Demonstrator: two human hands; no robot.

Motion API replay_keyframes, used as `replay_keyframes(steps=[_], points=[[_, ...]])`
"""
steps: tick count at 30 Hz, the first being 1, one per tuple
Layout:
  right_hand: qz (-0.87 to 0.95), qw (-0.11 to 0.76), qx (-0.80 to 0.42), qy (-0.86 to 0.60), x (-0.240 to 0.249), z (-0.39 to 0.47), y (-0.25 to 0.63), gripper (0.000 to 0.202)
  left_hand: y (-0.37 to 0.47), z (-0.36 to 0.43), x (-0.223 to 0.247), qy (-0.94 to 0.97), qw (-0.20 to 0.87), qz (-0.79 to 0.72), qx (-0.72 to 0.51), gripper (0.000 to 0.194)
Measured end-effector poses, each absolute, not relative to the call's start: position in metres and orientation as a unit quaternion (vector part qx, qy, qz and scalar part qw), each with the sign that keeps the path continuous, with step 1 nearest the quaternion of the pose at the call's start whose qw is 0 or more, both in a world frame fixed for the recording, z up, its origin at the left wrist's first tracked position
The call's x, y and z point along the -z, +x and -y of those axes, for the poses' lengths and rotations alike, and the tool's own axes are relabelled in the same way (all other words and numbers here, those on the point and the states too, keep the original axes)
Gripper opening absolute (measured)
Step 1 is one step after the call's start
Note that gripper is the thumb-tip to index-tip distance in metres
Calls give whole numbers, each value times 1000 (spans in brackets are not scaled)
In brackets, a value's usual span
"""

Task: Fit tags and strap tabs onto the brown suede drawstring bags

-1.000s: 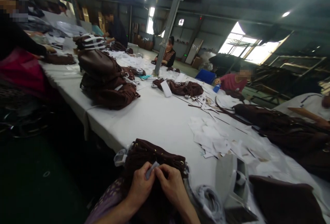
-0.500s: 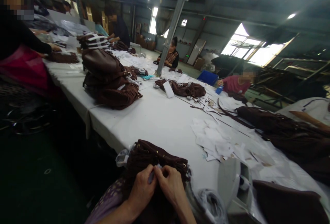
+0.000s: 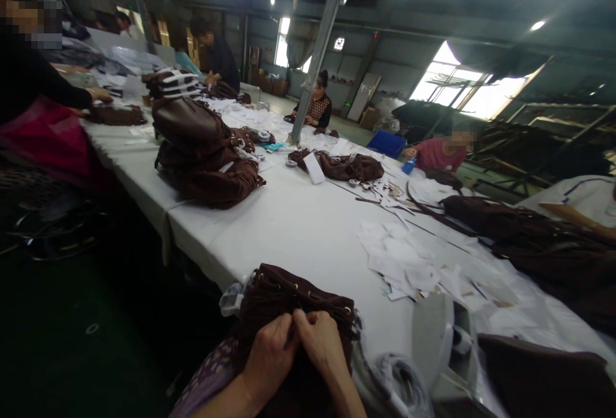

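Observation:
A dark brown fringed bag (image 3: 276, 293) with brass eyelets along its top edge leans at the near edge of the white table, close to my body. Against its front, my left hand (image 3: 270, 348) and my right hand (image 3: 321, 344) meet with fingertips pinched together. Whatever small piece they grip is hidden by the fingers. Clear plastic wrap (image 3: 231, 299) sticks out at the bag's left side. To the right of my hands are a plastic-wrapped coil (image 3: 407, 383) and a grey tape dispenser (image 3: 433, 341).
Brown bags are stacked (image 3: 197, 148) on the white table (image 3: 289, 225) to the left. Another brown bag (image 3: 349, 166) lies farther back near a metal post (image 3: 320, 52). Scraps of white paper (image 3: 402, 254) and brown leather pieces (image 3: 529, 232) cover the right side. Several co-workers sit or stand around.
My hands have drawn closer together at the bag's front. A small pale bit that showed at the fingertips is now out of sight. The view has shifted slightly.

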State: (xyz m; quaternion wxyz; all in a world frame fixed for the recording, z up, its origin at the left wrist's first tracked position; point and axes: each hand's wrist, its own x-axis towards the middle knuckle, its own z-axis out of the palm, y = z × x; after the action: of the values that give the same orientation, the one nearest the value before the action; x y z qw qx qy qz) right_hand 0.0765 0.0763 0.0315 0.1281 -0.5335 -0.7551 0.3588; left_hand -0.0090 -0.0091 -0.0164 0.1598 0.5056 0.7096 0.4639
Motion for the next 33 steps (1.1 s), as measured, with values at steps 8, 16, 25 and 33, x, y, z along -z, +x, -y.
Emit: replay_keyframes(steps=[8,16,25,33], points=[[677,140,-573,-440,-29,-85,98,46,-15,6,-2,391,306,-700,-513,17],[633,163,-558,-511,-13,-80,93,46,-11,5,-3,391,313,-697,-512,17],[575,183,-586,-541,-10,-73,98,50,-9,10,-6,357,345,-689,-529,22],[519,215,-712,-421,-11,-69,99,49,-10,3,-11,206,535,-502,-648,31]])
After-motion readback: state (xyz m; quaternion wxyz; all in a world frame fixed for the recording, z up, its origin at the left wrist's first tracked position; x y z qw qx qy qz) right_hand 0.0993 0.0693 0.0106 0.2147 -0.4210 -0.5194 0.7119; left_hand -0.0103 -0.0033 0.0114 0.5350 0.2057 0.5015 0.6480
